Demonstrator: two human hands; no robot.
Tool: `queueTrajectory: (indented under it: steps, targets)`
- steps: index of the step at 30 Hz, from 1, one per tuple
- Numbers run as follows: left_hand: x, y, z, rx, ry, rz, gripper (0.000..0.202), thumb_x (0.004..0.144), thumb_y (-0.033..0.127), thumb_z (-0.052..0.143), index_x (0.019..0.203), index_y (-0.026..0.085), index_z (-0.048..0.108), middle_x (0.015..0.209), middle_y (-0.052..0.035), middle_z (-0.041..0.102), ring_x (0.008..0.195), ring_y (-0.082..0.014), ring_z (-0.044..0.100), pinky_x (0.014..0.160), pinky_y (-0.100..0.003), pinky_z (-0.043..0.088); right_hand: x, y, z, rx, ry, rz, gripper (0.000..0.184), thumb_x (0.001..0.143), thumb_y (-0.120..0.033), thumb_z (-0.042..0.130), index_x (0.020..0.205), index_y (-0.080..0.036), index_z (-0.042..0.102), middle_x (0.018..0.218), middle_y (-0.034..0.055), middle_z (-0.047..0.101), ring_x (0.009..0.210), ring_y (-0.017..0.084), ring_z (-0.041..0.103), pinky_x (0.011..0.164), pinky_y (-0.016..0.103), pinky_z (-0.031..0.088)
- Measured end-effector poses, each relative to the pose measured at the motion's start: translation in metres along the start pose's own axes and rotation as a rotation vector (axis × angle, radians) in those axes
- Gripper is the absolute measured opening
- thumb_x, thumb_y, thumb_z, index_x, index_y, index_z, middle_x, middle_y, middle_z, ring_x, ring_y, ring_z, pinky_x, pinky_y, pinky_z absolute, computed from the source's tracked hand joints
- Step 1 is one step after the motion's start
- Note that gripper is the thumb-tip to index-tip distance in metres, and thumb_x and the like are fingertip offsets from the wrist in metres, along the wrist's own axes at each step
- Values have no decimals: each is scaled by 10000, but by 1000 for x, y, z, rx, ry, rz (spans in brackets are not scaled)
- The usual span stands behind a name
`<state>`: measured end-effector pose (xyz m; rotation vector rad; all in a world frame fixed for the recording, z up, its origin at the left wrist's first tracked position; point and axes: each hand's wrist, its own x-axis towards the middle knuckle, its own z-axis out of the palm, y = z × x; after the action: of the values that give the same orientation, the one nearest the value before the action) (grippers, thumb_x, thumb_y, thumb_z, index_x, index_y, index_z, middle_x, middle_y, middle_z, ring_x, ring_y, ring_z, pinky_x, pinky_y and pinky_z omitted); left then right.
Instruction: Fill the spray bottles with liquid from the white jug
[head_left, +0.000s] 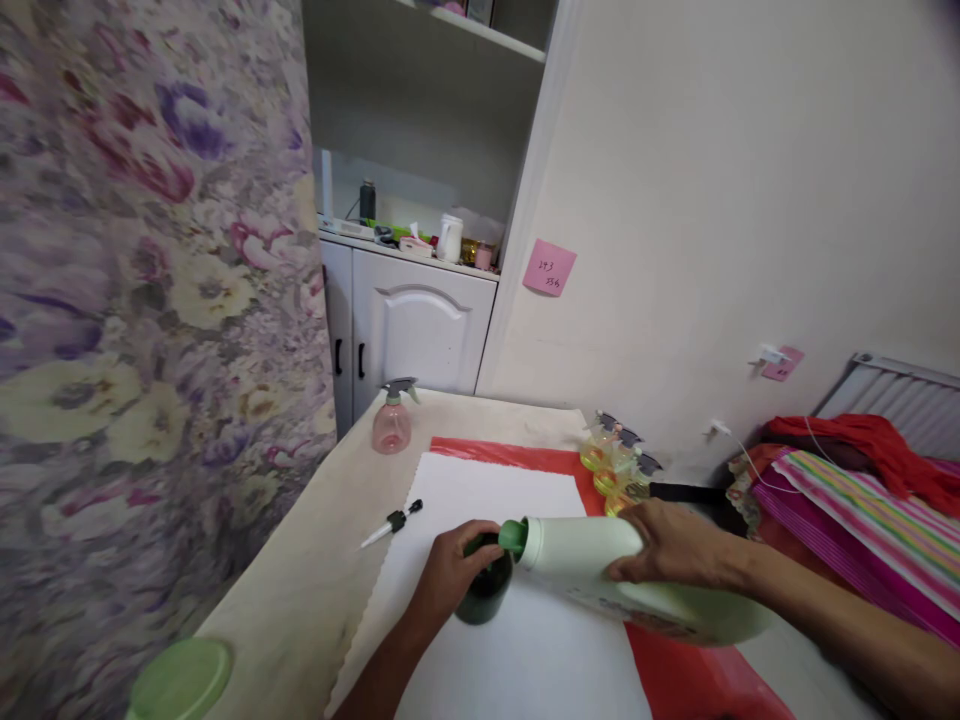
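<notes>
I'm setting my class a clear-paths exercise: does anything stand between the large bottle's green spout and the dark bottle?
Nothing visible does: the green spout of the large pale bottle is close to the top of the dark bottle. The left grip, around that top, partly hides it, so contact is unclear.

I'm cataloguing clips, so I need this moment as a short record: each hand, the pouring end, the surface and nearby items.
Left hand: around the upper part of a dark bottle
Right hand: gripping a pale green jug, tipped nearly sideways
Spout: green, at the dark bottle's top; liquid flow cannot be told
Surface: white sheet over red sheet on a table
Nearby: pump top, pink spray bottle, several yellowish spray bottles
</notes>
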<state>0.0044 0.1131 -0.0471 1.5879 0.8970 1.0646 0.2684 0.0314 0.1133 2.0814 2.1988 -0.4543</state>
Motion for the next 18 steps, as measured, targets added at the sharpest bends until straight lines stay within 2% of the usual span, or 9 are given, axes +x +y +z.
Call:
queueTrajectory:
  steps: [6,11,15,18]
  targets:
    - [0,1,1,1,-3,-5,185,728,236,645,895,222,724,942,-17,765,932,-214,676,862,-286,487,-3,16,23,355,21,-59,273,687,-447,732,774,-196,668,728,1,683,643,141,594,519,204,381]
    - [0,3,-1,11,-12,-4,206,719,217,639,907,226,722,996,-28,757,991,-223,663,911,-302,473,-3,27,31,678,-8,-24,312,721,-458,706,816,-165,653,646,-23,597,489,76,459,400,183,302]
    - [0,4,-3,25,-23,-1,232,713,211,638,927,233,723,1027,-32,744,1016,-227,653,938,-313,464,9,33,31,840,106,-46,354,721,-492,701,837,-163,642,612,-36,564,485,81,444,398,195,261]
    - [-1,5,-4,39,-26,8,266,699,193,642,951,236,718,1042,-35,735,1029,-230,645,950,-321,458,32,34,35,963,285,-95,370,735,-511,686,641,-172,572,457,-66,464,442,77,389,445,221,257]
